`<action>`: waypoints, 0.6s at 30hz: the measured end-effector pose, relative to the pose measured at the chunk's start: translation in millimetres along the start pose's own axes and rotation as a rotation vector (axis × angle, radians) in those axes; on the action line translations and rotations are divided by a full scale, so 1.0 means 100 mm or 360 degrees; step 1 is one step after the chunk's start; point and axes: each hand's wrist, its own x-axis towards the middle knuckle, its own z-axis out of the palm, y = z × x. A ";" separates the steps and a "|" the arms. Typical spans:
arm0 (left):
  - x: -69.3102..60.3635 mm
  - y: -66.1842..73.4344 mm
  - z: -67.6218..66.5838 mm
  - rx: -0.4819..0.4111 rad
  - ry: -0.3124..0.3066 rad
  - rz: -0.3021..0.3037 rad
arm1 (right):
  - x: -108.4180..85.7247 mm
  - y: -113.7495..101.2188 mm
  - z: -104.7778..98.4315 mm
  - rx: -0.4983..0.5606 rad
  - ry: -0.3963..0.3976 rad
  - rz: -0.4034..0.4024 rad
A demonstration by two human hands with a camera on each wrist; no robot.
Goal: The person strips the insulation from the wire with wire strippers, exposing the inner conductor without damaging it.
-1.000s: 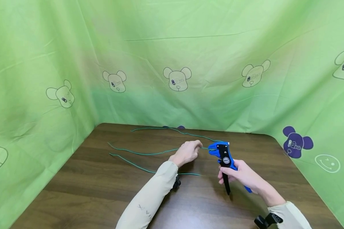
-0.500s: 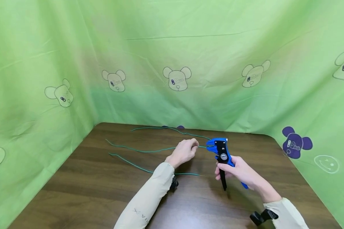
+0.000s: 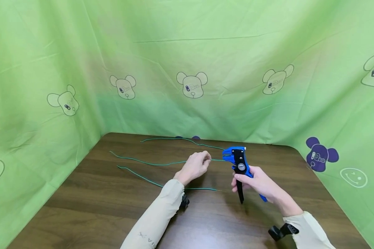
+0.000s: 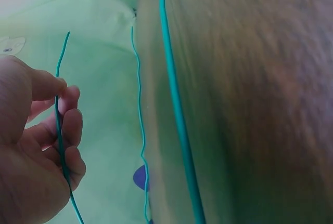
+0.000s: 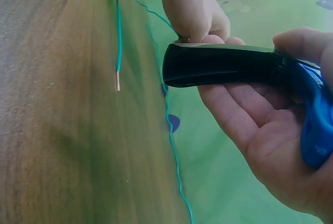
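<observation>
In the head view, the left hand (image 3: 194,167) pinches a green wire (image 3: 149,163) whose short end points right, toward the jaws of a blue and black wire stripper (image 3: 238,159). The right hand (image 3: 261,185) grips that stripper by its handles, head upward. Between thumb and fingertips of the left hand (image 4: 39,130), the left wrist view shows the held wire (image 4: 62,148), a short end standing above them. The right wrist view shows a black handle (image 5: 223,65) and a blue one (image 5: 316,120) at the right hand (image 5: 270,141). Whether the wire end touches the jaws I cannot tell.
A second green wire (image 3: 162,138) lies along the back of the brown table (image 3: 90,193). Nearer the front is another (image 3: 143,178), passing behind the left forearm; its bare copper end (image 5: 118,81) shows in the right wrist view. Green printed cloth (image 3: 224,114) surrounds the back and sides.
Both hands have shifted slightly left, the stripper also a little up. The pinched wire has moved left with the left hand, and the stripper still stands at its right end.
</observation>
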 end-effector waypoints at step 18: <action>-0.12 0.04 -0.28 -0.0056 0.0082 0.0018 | 0.09 -0.05 0.01 -0.0027 0.0019 -0.0032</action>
